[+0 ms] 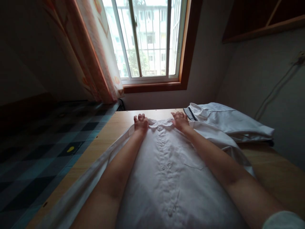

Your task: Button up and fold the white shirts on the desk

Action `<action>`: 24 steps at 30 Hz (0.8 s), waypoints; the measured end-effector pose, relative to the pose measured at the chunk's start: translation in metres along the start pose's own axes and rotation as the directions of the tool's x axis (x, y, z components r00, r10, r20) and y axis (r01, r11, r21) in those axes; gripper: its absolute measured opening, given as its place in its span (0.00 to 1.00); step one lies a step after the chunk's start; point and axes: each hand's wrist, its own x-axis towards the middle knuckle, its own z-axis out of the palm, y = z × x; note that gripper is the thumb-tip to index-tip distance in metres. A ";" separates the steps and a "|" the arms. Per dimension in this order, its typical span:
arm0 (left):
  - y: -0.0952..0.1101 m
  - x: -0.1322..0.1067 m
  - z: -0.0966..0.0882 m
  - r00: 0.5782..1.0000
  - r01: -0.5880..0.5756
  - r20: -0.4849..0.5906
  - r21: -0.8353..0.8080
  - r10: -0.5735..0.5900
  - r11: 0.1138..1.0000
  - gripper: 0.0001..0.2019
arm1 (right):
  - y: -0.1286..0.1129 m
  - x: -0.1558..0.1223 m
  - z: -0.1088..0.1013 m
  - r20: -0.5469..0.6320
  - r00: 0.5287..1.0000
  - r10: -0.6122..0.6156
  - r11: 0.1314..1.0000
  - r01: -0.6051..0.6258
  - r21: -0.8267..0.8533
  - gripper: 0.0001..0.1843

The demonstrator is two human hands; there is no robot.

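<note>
From my end I've got left hand (pixel 141 123) and right hand (pixel 180 121) curled by the white shirt (pixel 147 181) collar (pixel 164 122), mid-frame — can't tell if they're pinching — probably keeping it flat.

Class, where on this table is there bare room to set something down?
Bare table shows between the shirt and checked cloth, and right of the shirt, nearer than the bundled white fabric. Crowded: the far right, under that fabric, and the collar, between left hand and right hand.
</note>
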 end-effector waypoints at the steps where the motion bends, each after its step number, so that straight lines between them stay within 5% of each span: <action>1: 0.004 -0.002 -0.004 1.000 -0.012 -0.024 -0.035 0.011 0.999 0.15 | -0.006 -0.004 -0.009 -0.017 1.000 -0.016 1.000 0.016 0.020 0.23; 4: 0.016 -0.015 -0.014 0.993 -0.118 -0.050 -0.173 0.111 0.978 0.19 | -0.023 -0.024 -0.031 0.036 0.992 -0.120 0.983 0.114 0.144 0.16; 7: 0.025 -0.044 -0.011 0.975 -0.202 0.034 -0.262 0.218 0.944 0.19 | -0.033 -0.056 -0.039 0.200 0.945 -0.257 0.938 0.193 0.289 0.16; 11: 0.028 -0.090 -0.001 0.937 -0.195 0.228 -0.282 0.263 0.939 0.25 | -0.039 -0.105 -0.031 0.438 0.862 -0.257 0.941 0.120 0.315 0.31; 16: 0.033 -0.118 -0.006 0.928 -0.117 0.316 -0.257 0.198 0.959 0.28 | -0.036 -0.135 -0.021 0.382 0.888 -0.255 0.938 0.132 0.320 0.34; 24: 0.044 -0.100 -0.013 0.913 -0.046 0.376 -0.292 0.159 0.955 0.27 | -0.021 -0.114 -0.018 0.327 0.903 -0.278 0.935 0.176 0.309 0.33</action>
